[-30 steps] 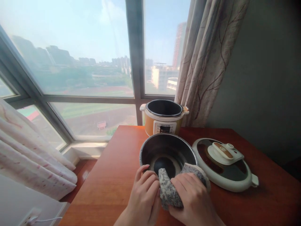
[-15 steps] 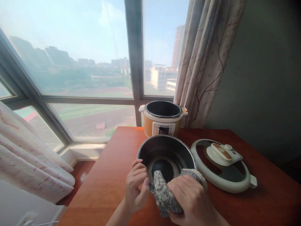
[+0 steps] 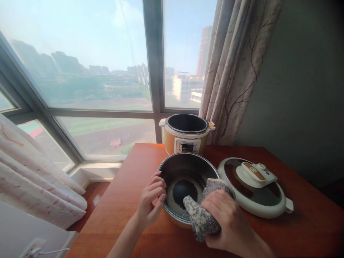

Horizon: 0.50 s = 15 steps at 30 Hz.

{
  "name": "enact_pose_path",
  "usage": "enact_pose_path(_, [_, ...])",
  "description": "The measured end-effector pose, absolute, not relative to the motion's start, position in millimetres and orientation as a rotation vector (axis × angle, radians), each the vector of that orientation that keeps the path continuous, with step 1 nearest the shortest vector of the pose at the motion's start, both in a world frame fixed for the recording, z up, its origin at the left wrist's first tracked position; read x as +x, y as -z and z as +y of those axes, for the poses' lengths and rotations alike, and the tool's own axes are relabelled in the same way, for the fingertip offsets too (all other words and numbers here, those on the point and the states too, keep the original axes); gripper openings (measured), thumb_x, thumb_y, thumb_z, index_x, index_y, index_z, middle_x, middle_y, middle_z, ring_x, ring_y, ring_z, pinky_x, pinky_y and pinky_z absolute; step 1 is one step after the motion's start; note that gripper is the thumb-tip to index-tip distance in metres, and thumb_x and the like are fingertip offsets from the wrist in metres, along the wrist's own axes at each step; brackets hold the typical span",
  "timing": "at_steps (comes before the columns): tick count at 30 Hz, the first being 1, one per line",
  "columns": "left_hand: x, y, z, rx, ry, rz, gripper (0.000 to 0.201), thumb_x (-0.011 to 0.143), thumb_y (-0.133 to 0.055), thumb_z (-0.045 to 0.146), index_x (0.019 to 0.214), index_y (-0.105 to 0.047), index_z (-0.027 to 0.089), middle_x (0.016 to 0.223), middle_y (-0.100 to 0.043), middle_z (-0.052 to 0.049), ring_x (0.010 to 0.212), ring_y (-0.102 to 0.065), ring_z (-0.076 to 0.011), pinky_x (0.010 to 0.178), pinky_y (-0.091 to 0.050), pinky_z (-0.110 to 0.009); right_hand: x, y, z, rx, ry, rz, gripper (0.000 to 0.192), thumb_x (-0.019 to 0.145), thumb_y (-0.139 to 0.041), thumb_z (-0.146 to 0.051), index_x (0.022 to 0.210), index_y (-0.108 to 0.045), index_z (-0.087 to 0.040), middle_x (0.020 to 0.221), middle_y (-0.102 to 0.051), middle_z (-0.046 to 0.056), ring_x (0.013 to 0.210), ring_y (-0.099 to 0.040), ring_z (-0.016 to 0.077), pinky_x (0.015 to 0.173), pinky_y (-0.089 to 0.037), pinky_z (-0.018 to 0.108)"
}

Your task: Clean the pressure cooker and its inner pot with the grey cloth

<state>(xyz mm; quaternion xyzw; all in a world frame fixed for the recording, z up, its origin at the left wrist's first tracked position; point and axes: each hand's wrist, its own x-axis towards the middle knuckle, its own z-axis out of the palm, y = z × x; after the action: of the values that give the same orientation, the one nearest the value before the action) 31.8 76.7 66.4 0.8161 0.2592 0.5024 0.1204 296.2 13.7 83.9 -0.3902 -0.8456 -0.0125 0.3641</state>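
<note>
Lower left of frame: a wall socket with a white cord, and a pale curtain above it. Neither touches the work.

Centre, lower half: the pot sits on the table, just in front of the cooker. It looks tipped toward me, its near rim low.

My left hand is curled at the pot's left rim, fingers over the edge and thumb outside; I read this as a pinch that steadies it. My right hand is closed around the cloth, a speckled grey rag bunched over the near right rim, one fold hanging inside.

Step in hand, as I judge it: wiping the pot's inner wall and rim.
- Keep the left grip firm so the pot does not spin or slide on the smooth wood.
- Press the cloth flat to the wall and work round the rim in one direction.
- Stay clear of the lid, which lies just right of the pot, handle up.
- A patterned curtain hangs in the upper right, behind the cooker.

Writing: the cooker's front panel carries a small display and a line of print, too small to read. No brand is legible on the lid.
</note>
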Motion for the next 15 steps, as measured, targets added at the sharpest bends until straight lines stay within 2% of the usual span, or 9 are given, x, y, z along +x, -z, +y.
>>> enact_pose_path(7, [54, -70, 43, 2.717, -1.302, 0.766, 0.012, 0.086, -0.046, 0.012, 0.081, -0.053, 0.021, 0.074, -0.06, -0.002, 0.083, -0.058, -0.0206, 0.106, -0.041, -0.05, 261, -66, 5, -1.174, 0.121, -1.988, 0.029, 0.061, -0.067, -0.024, 0.089, -0.06, -0.024, 0.082, -0.065, 0.002, 0.078, -0.056, 0.0247, 0.077, -0.038, 0.038])
enact_pose_path(11, [65, -65, 30, 2.586, -1.328, 0.905, 0.017, 0.089, -0.039, 0.01, 0.087, -0.052, 0.02, 0.081, -0.061, -0.004, 0.086, -0.058, -0.0199, 0.106, -0.04, -0.048, 236, -67, 1, -1.295, 0.196, -1.915, 0.022, 0.065, -0.067, -0.024, 0.085, -0.057, -0.024, 0.077, -0.064, 0.002, 0.074, -0.054, 0.0245, 0.076, -0.035, 0.039])
enact_pose_path(15, [66, -58, 32, 2.455, -1.379, 0.926, 0.022, 0.096, -0.032, 0.016, 0.081, -0.048, 0.021, 0.076, -0.056, -0.003, 0.079, -0.056, -0.0193, 0.104, -0.041, -0.049, 229, -68, -3, -1.282, 0.199, -1.904, 0.026, 0.062, -0.066, -0.019, 0.086, -0.057, -0.024, 0.076, -0.064, 0.002, 0.073, -0.056, 0.0243, 0.075, -0.035, 0.04])
